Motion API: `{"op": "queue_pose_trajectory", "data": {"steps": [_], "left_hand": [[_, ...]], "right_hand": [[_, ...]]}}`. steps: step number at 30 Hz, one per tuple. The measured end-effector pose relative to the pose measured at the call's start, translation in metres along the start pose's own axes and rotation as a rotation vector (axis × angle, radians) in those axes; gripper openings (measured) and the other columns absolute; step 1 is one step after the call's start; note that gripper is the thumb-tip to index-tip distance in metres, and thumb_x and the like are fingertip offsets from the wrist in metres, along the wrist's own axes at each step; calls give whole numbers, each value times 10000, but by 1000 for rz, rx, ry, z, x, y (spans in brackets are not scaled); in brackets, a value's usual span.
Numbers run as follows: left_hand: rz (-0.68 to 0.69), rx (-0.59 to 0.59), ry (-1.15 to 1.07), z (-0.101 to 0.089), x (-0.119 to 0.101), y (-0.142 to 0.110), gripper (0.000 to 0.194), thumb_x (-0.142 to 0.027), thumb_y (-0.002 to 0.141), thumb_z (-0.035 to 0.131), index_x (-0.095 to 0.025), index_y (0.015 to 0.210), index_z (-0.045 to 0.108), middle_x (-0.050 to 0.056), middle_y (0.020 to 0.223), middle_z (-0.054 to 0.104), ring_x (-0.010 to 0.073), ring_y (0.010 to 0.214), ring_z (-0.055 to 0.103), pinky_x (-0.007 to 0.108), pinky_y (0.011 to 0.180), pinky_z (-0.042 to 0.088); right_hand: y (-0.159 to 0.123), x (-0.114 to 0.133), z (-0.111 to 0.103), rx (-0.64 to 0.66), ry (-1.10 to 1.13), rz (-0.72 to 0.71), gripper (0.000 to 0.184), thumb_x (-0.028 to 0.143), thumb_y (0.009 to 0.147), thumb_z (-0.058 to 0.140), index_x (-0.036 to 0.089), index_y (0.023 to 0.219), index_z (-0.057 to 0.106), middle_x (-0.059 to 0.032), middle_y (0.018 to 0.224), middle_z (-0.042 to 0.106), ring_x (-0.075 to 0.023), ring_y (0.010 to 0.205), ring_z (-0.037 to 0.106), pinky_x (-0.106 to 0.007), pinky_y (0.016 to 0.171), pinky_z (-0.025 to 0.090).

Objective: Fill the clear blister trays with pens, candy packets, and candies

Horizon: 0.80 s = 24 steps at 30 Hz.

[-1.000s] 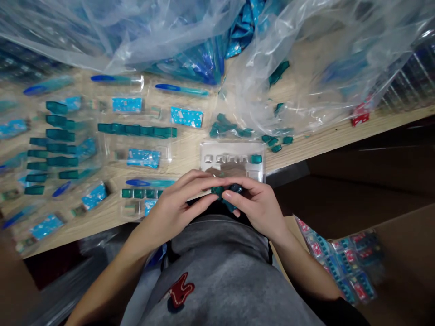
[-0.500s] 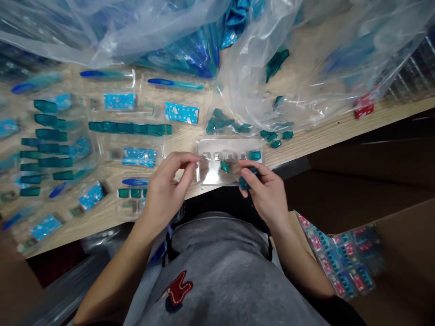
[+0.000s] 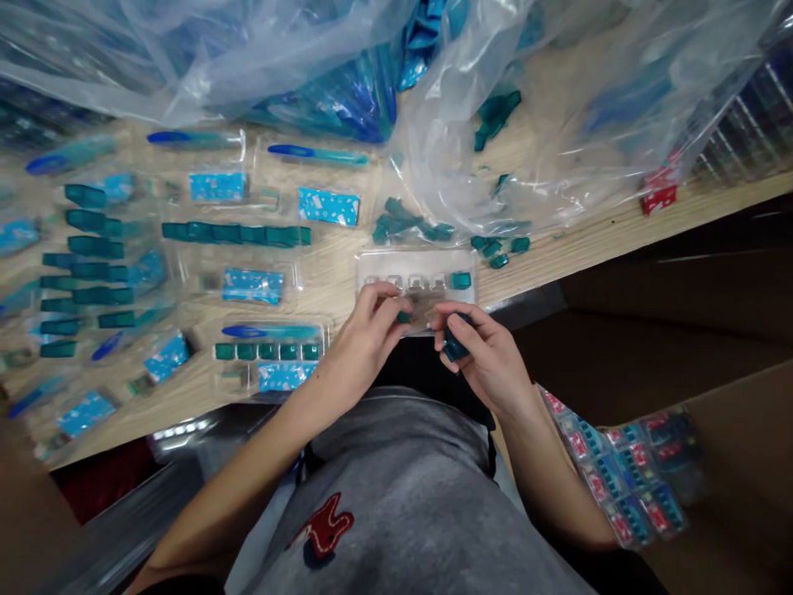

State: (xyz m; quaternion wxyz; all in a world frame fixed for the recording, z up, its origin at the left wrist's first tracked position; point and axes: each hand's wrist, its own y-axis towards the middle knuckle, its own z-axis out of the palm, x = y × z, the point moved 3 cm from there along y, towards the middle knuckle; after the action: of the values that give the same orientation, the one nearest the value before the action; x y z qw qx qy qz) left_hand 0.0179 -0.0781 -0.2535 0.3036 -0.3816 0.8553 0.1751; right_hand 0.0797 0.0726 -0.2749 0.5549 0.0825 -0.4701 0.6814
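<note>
In front of me at the table's edge lies a clear plastic blister tray (image 3: 365,263) with a row of small square pockets. One teal block (image 3: 461,280) sits in its rightmost pocket. My left hand (image 3: 365,330) is over the tray's front, thumb and fingers pinched on a small teal piece (image 3: 404,317), mostly covered by the fingertips. My right hand (image 3: 486,347) is closed around dark teal pieces (image 3: 457,337) at the tray's front right corner; how many it holds is hidden.
Loose teal pieces (image 3: 499,260) lie right of the tray. A filled blister pack (image 3: 325,326) and blue patterned packets (image 3: 328,207) are on the left. Clear plastic bags (image 3: 446,165) cover the back. A cardboard box (image 3: 737,421) with finished packs (image 3: 657,512) stands lower right.
My left hand has moved right, from the tray's left edge to the small teal piece lying in the tray, and closed on it. My right hand has barely moved.
</note>
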Motion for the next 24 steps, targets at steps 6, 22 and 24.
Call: {"op": "queue_pose_trajectory", "data": {"steps": [6,22,24], "left_hand": [[-146,-118,-414,-17,2,-7,203,-126,874,671,-216,1041,600,-20,885,636,95,785,644,196,732,543],[60,-198,23,-47,-33,-15,259,-138,912,643,-258,1141,663,4,968,653,134,890,632,246,764,546],[38,-189,30,-47,-26,-17,250,-166,918,640,-262,1147,668,12,981,655,145,891,633,262,763,552]], "right_hand": [[-1,-4,5,49,-161,-14,299,440,794,770,208,969,699,30,663,593,-72,555,508,-150,420,346],[-17,16,39,77,-376,-238,32,233,800,742,220,797,713,18,773,684,-111,692,609,-254,696,514],[-11,9,38,93,-317,-159,76,274,803,740,208,798,702,34,682,629,-84,589,550,-224,590,473]]}}
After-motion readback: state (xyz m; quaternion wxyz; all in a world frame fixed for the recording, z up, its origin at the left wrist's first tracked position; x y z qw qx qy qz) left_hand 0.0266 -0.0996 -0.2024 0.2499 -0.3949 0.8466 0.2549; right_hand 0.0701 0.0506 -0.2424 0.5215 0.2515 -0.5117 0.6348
